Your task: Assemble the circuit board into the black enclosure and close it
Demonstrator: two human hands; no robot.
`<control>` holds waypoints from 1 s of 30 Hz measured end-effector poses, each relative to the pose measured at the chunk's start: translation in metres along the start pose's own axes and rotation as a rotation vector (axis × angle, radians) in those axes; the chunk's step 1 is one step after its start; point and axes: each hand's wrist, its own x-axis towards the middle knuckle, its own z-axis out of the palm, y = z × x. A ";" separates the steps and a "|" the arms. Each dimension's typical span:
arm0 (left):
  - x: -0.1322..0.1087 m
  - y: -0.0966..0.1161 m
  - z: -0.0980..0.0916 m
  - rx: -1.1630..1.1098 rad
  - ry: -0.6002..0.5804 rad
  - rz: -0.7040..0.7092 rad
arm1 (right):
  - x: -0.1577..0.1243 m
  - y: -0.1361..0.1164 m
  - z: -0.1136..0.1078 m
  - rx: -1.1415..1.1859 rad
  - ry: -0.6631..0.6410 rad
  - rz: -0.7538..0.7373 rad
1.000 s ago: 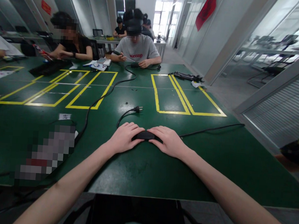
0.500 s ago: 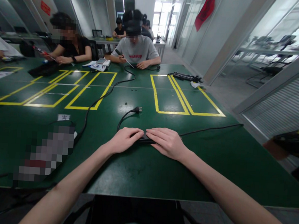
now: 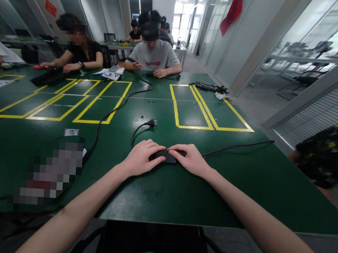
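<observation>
A black power adapter (image 3: 169, 157) is on the green table in front of me, between my two hands. My left hand (image 3: 140, 158) grips its left end, thumb along the near side and fingers over the far side. My right hand (image 3: 192, 159) holds the right end, thumb and fingers curved round it. The fingertips of both hands nearly meet above the adapter, and both its ends are hidden by the hands. A short black cord with a plug (image 3: 152, 123) curves out beyond my left hand. A thin black cable (image 3: 239, 145) runs off to the right.
A pixelated object (image 3: 52, 172) lies at the left beside a long black cable (image 3: 98, 131). Yellow tape (image 3: 194, 127) marks rectangles on the table (image 3: 163, 203). Two people work across it. A folded black tripod (image 3: 209, 87) lies at far right; someone stands at the right edge.
Both thumbs have shifted on the adapter, and more of its near face shows. The plug has slid slightly left. At the right edge a person has come further into view.
</observation>
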 end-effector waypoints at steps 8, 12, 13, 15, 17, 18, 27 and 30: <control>0.001 -0.006 0.011 0.255 0.087 0.250 | 0.000 -0.001 0.001 0.100 0.057 0.077; 0.001 -0.005 0.009 0.258 0.053 0.238 | -0.005 -0.003 -0.006 0.000 -0.004 -0.035; 0.000 -0.005 0.009 0.249 0.048 0.225 | -0.006 -0.003 -0.009 -0.024 -0.044 -0.099; 0.001 -0.005 0.009 0.229 0.042 0.208 | -0.009 -0.002 -0.013 -0.084 -0.118 -0.212; 0.001 -0.005 0.010 0.214 0.041 0.202 | -0.010 -0.001 -0.015 -0.159 -0.146 -0.268; 0.001 -0.005 0.009 0.209 0.051 0.199 | -0.011 0.000 -0.015 -0.187 -0.144 -0.277; 0.001 -0.007 0.009 0.221 0.058 0.251 | -0.009 -0.007 -0.021 0.020 -0.306 -0.053; 0.001 -0.006 0.012 0.217 0.042 0.257 | -0.009 -0.007 -0.021 0.232 -0.389 0.116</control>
